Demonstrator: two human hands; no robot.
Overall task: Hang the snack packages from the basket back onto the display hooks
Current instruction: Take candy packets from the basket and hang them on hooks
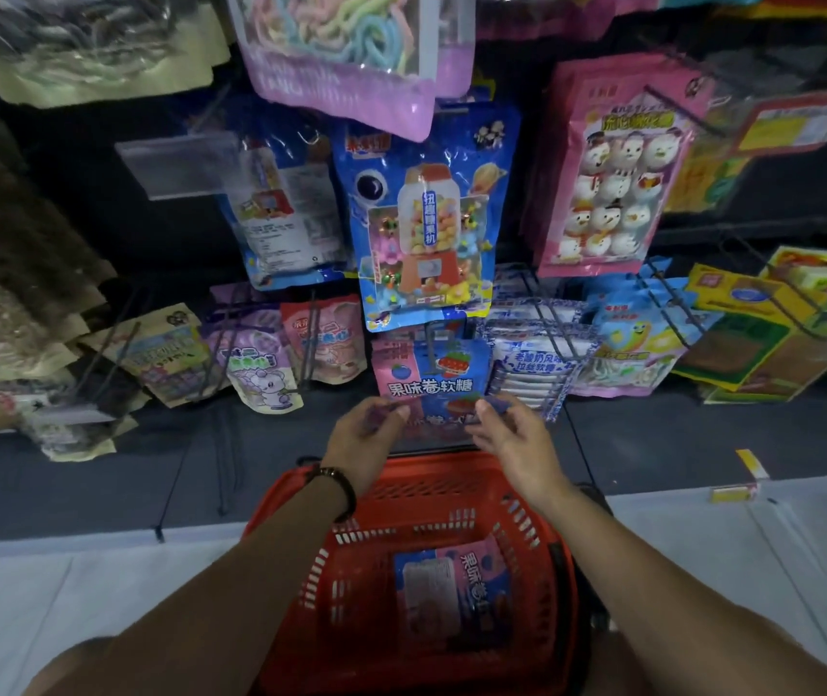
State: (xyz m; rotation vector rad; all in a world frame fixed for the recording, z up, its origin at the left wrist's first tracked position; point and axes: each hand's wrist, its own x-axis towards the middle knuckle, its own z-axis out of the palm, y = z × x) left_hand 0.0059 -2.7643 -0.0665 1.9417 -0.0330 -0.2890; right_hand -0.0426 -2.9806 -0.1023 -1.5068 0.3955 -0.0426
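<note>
Above the red basket (296,635), my left grip (368,432) and right grip (509,427) pinch the side edges of an upright pink-and-blue snack package (439,419), just below a hung package (431,374) reading "果味卷软糖". A spare package (451,595) lies lengthwise in the basket.

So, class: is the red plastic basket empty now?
No, a pink-and-blue snack package lies flat on the floor of the red plastic basket.
</note>
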